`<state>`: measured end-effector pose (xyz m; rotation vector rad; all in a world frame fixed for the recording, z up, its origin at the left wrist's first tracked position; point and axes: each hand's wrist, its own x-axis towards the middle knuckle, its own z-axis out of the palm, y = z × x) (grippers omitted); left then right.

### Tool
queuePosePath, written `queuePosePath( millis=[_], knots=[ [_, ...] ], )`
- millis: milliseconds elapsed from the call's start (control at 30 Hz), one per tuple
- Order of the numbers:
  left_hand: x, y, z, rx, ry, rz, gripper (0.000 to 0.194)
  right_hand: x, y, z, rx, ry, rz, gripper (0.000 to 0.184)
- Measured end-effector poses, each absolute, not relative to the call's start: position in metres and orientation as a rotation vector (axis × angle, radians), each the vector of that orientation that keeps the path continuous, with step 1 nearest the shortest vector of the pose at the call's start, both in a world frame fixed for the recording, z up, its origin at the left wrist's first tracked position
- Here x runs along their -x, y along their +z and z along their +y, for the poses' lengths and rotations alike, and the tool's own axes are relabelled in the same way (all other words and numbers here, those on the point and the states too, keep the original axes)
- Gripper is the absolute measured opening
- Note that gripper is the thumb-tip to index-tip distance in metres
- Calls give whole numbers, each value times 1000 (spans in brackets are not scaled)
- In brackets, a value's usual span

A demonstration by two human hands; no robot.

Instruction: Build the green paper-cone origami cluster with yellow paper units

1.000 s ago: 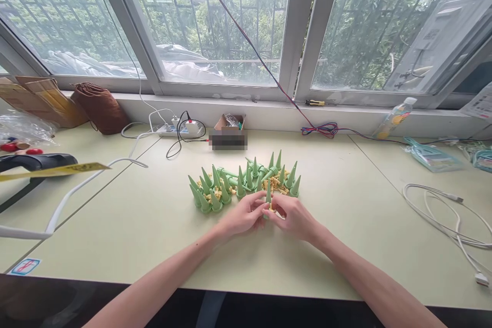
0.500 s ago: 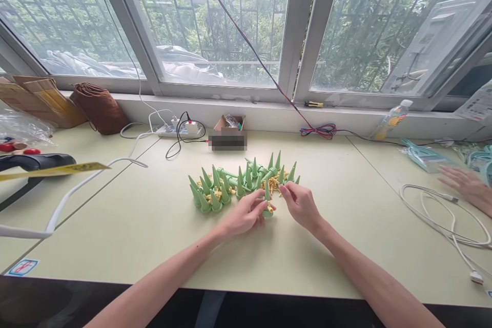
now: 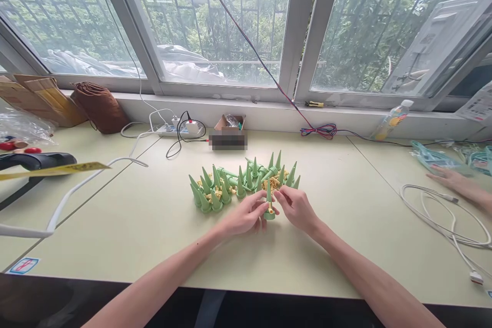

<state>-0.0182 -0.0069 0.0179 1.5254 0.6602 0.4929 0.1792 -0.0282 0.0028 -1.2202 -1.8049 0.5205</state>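
Note:
My left hand is closed around the base of an upright green pointed cone. A small yellow piece sticks out of the cone's near side, low down. My right hand is pinched just to the right of that cone; anything between its fingertips is too small or hidden to name. Behind my hands stand several more green cones in a loose cluster, with a pile of small yellow pieces among them and more at the left. Some green parts lie on their sides at the back.
At the right edge, another person's hand reaches over the table beside a coiled white cable and pale teal packets. A small open box, a power strip and a bottle stand along the back.
My right hand drew away from the cone to the yellow pile, then came back beside it. The cone stayed in my left hand. Another person's hand came in at the right and moved left.

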Motion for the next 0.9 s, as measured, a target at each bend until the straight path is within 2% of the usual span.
queuePosePath(
  millis=[233,500,900],
  knots=[
    [19,16,-8,-1547,516,718,42,-177,5,-29,1219,516,-1815,37],
    [17,23,-12,-1723,638,819,28,-177,3,-28,1235,476,-1816,37],
    [15,27,-14,-2011,693,1069,30,-179,1,-26,1261,404,-1828,36]
  ],
)
